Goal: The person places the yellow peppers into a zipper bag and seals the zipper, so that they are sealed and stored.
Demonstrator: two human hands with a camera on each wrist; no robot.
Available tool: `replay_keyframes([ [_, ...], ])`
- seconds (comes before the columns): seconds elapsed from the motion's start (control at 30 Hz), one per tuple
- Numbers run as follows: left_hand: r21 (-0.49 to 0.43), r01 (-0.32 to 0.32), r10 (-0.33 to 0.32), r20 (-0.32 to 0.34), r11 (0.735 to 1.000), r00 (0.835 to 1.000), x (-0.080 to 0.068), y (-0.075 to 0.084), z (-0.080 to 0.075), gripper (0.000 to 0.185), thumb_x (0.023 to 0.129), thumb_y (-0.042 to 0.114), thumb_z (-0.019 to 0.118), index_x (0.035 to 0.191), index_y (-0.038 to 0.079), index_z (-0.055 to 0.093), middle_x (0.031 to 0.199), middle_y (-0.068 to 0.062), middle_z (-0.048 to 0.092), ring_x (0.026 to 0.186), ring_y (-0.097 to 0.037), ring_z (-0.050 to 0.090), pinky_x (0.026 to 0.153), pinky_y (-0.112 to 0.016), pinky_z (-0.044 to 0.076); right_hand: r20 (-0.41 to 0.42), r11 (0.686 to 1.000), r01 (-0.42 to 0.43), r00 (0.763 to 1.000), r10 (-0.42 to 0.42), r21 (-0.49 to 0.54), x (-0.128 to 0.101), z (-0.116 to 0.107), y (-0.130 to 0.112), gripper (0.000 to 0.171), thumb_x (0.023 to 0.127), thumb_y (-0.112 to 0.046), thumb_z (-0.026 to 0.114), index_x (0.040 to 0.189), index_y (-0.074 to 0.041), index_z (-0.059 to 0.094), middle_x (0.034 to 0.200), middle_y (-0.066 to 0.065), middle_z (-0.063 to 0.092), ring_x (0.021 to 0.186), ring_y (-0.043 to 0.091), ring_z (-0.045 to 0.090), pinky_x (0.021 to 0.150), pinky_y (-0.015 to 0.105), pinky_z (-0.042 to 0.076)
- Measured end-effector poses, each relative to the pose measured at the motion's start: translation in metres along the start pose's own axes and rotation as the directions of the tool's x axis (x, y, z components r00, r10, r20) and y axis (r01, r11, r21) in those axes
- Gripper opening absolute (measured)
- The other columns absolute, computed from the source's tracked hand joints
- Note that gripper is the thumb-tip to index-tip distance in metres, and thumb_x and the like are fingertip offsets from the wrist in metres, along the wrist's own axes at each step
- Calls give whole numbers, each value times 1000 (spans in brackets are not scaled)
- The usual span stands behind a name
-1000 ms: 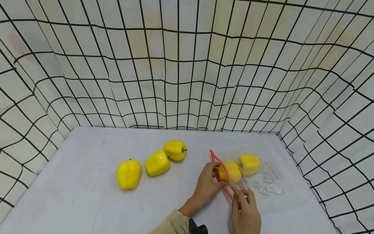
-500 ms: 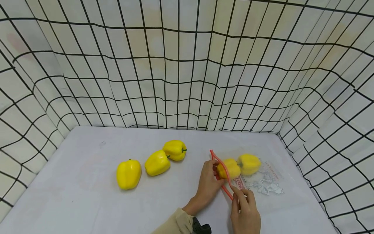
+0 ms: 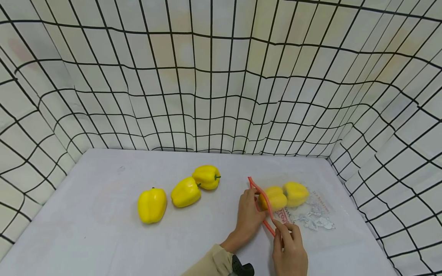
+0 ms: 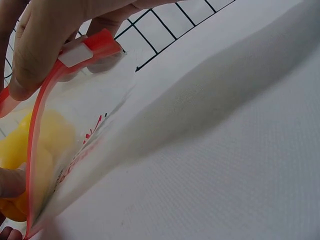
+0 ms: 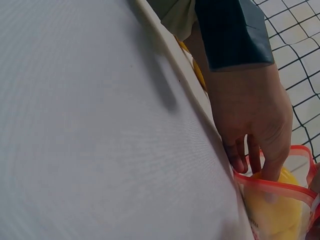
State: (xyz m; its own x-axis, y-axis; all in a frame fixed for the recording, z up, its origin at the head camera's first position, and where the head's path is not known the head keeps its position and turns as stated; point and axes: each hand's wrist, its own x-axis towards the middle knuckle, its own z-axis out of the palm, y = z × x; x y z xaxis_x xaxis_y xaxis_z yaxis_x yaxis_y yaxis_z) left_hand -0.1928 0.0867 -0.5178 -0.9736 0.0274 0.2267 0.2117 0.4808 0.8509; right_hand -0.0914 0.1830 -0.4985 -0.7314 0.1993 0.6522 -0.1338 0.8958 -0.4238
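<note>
A clear zip bag (image 3: 315, 214) with a red rim lies at the right of the table. Two yellow bell peppers are in it, one deeper (image 3: 296, 194) and one near the mouth (image 3: 274, 198). My left hand (image 3: 249, 214) reaches into the bag's mouth. Its fairly straight fingers touch the nearer pepper, as the right wrist view shows, and its thumb (image 4: 12, 182) lies on it in the left wrist view. My right hand (image 3: 291, 247) pinches the red rim, near a white slider (image 4: 76, 55). The rim hides part of the left fingertips.
Three more yellow bell peppers lie left of the bag: one at the left (image 3: 152, 206), one in the middle (image 3: 185, 192) and one farther back (image 3: 207, 177). White cloth covers the table (image 3: 103, 230). Black netting (image 3: 210, 96) stands around the back and sides.
The nearer pepper has shifted slightly back, then a little to the right, farther into the bag. My left hand has moved slightly right with it. The right hand has hardly moved.
</note>
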Motion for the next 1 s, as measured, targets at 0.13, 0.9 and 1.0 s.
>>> replay_keyframes([
  [0.13,10,-5,5,0,1000,1000,1,0,1,52,70,9,80,116,14,55,108,-5,58,95,-13,47,79,-23,43,-3,1000,4,1000,-4,5,0,0,1,39,72,7,79,102,-16,75,91,2,59,57,-2,41,47,11,34],
  [0.9,92,-120,105,153,989,983,-5,-4,-24,61,86,29,75,136,10,48,120,-5,57,107,-17,50,89,-29,47,-11,1000,29,1000,-29,7,1,-1,5,39,72,8,78,103,-16,75,92,4,60,56,-1,43,46,11,35],
  [1.0,173,-179,150,167,969,974,-7,-7,-31,58,88,30,74,136,8,49,121,-6,57,109,-19,50,92,-31,48,3,1000,19,1000,-19,4,1,0,5,40,72,7,79,103,-17,75,93,4,60,56,-2,44,47,10,36],
])
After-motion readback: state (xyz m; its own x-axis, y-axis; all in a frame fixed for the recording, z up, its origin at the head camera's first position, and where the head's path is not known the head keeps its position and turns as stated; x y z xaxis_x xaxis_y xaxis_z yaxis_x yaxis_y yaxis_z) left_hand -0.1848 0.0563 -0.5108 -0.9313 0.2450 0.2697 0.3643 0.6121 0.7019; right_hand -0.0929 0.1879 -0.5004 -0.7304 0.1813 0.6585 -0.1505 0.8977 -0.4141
